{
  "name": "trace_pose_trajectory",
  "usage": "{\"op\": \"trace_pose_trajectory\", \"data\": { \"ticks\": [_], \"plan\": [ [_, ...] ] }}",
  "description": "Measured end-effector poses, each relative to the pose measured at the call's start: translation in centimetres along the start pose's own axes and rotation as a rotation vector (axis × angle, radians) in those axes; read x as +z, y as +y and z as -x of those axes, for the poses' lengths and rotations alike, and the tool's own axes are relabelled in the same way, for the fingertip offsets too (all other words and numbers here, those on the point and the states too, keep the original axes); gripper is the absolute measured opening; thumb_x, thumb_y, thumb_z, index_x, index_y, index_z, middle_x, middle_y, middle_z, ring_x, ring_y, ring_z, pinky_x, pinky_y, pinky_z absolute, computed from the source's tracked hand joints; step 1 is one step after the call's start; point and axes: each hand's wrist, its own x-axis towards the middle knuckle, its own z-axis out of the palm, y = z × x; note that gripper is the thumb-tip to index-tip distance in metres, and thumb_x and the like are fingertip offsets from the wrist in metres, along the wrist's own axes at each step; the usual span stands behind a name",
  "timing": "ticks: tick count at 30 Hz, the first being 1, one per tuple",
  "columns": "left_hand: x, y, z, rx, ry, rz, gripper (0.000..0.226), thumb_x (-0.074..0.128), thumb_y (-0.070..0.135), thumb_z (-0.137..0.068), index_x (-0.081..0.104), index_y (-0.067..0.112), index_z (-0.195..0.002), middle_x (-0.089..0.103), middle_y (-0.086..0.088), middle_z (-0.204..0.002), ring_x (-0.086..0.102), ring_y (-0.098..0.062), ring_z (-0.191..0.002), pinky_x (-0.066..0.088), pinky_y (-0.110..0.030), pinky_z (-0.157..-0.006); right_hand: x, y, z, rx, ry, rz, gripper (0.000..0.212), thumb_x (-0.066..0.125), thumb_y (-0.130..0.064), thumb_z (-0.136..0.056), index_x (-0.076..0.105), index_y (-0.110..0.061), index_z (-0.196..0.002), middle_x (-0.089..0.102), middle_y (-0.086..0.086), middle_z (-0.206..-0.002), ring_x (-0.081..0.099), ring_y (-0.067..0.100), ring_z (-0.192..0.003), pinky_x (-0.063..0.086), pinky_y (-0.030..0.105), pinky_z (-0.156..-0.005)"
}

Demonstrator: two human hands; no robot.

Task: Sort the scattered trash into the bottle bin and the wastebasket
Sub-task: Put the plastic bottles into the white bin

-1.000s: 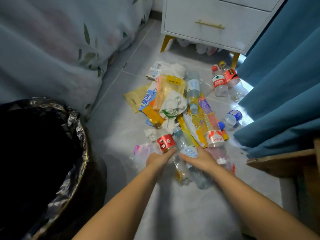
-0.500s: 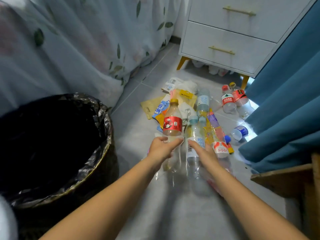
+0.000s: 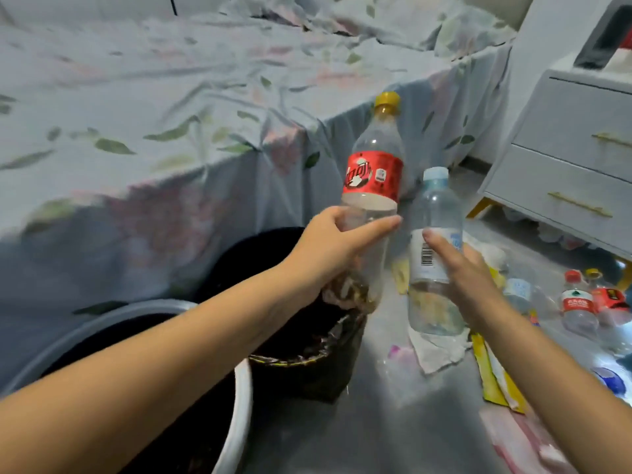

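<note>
The left hand [image 3: 328, 244] has its grip clamped round the middle of a clear bottle with a red label [image 3: 371, 186] and yellow cap, held upright; the right hand [image 3: 468, 268] has its grip wrapped on a smaller clear water bottle [image 3: 432, 251] with a pale blue cap, also upright, just beside the first and not touching it as far as I can tell. Directly below the left grip sits a dark wastebasket [image 3: 307, 367] lined with a black bag, and nearer the body, under the left forearm, the pale rim of a larger bin [image 3: 239, 398] shows; which of the two is meant for bottles I cannot tell for certain, though the larger one looks the likelier. Beyond the left grip lies a bed with a leaf-print sheet [image 3: 154, 114]. Outward from the right grip, on the floor [image 3: 393, 422], the heap remains: crumpled paper [image 3: 437, 347] under the water bottle, yellow wrappers [image 3: 492, 378], and farther right two small red-labelled bottles [image 3: 578, 306] near a white drawer cabinet [image 3: 564, 165]. My judgement is that the sorting is at an early stage: two bottles are lifted but not yet dropped in, and most of the wrappers, paper and several bottles are yet to be picked up.
</note>
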Motion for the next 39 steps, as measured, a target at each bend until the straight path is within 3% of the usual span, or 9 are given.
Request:
{"op": "trace_pose_trajectory", "data": {
  "ticks": [3,6,10,15,18,22,26,32,39],
  "plan": [
    [-5.5,1.1,2.0,0.026,0.117,-0.034,0.042,0.084,0.038,-0.06,0.068,0.019,-0.094,0.069,0.004,-0.078,0.064,-0.009,-0.069,0.056,-0.034,-0.075,4.7,-2.4,0.1,-0.038,-0.092,-0.008,0.024,0.067,-0.032,-0.084,0.065,-0.015,-0.101,0.07,0.009,-0.094,0.069,0.022,-0.084,0.059,0.043,-0.072],
    [-10.4,0.0,5.1,0.03,0.229,-0.084,0.057,0.087,0.046,-0.053,0.066,0.022,-0.101,0.074,0.002,-0.084,0.069,-0.007,-0.074,0.057,-0.027,-0.068,9.9,-3.5,1.0,-0.111,-0.171,-0.041,0.019,0.073,-0.027,-0.078,0.064,-0.017,-0.091,0.068,0.006,-0.087,0.066,0.017,-0.076,0.057,0.035,-0.067],
    [-14.8,-2.7,9.7,0.0,0.411,-0.073,0.055,0.087,0.038,-0.057,0.067,0.015,-0.103,0.072,0.001,-0.08,0.068,-0.01,-0.073,0.055,-0.026,-0.066,16.3,-3.0,3.2,-0.123,-0.309,-0.058,0.023,0.076,-0.024,-0.077,0.064,-0.013,-0.094,0.068,0.006,-0.084,0.068,0.018,-0.074,0.059,0.035,-0.064],
    [-19.3,-6.7,15.3,-0.079,0.598,-0.12,0.055,0.089,0.039,-0.049,0.069,0.016,-0.095,0.076,-0.001,-0.087,0.071,-0.007,-0.075,0.051,-0.014,-0.063,21.9,-0.5,6.3,-0.105,-0.416,0.034,0.055,0.077,-0.051,-0.058,0.066,-0.016,-0.099,0.072,0.006,-0.091,0.07,0.026,-0.089,0.059,0.046,-0.075],
    [-21.2,-8.7,17.8,-0.158,0.674,-0.161,0.061,0.09,0.036,-0.047,0.067,0.015,-0.099,0.074,-0.002,-0.092,0.07,-0.003,-0.075,0.051,-0.012,-0.061,23.6,0.7,7.5,-0.082,-0.452,0.043,0.057,0.076,-0.054,-0.055,0.067,-0.018,-0.098,0.072,0.005,-0.092,0.07,0.026,-0.09,0.059,0.047,-0.073],
    [-22.4,-10.5,19.6,-0.236,0.668,-0.188,0.062,0.094,0.036,-0.045,0.067,0.02,-0.099,0.073,0.001,-0.09,0.071,-0.004,-0.076,0.051,-0.014,-0.063,23.7,1.9,8.5,-0.081,-0.455,0.049,0.048,0.083,-0.045,-0.061,0.066,-0.017,-0.097,0.072,0.005,-0.09,0.07,0.025,-0.089,0.059,0.042,-0.075],
    [-23.1,-11.9,19.7,-0.366,0.598,-0.171,0.061,0.088,0.037,-0.041,0.066,0.025,-0.096,0.073,0.004,-0.093,0.069,-0.007,-0.082,0.049,-0.02,-0.069,22.5,2.1,8.7,-0.106,-0.464,0.073,0.037,0.074,-0.037,-0.072,0.065,-0.015,-0.1,0.071,0.009,-0.095,0.07,0.026,-0.091,0.058,0.038,-0.077],
    [-23.2,-14.2,17.4,-0.587,0.404,-0.021,0.057,0.09,0.032,-0.052,0.064,0.025,-0.103,0.072,0.009,-0.089,0.064,-0.01,-0.092,0.05,-0.03,-0.077,21.0,1.3,9.1,-0.126,-0.486,0.058,0.051,0.071,-0.045,-0.061,0.065,-0.014,-0.101,0.071,0.014,-0.098,0.07,0.029,-0.091,0.059,0.042,-0.077],
    [-22.9,-15.9,14.5,-0.626,0.374,-0.414,0.053,0.089,0.03,-0.055,0.06,0.028,-0.099,0.066,0.001,-0.101,0.064,-0.016,-0.096,0.06,-0.034,-0.065,20.6,0.8,9.3,-0.132,-0.491,0.052,0.048,0.079,-0.043,-0.066,0.066,-0.014,-0.102,0.071,0.014,-0.098,0.07,0.028,-0.09,0.058,0.047,-0.08]
  ]
}}
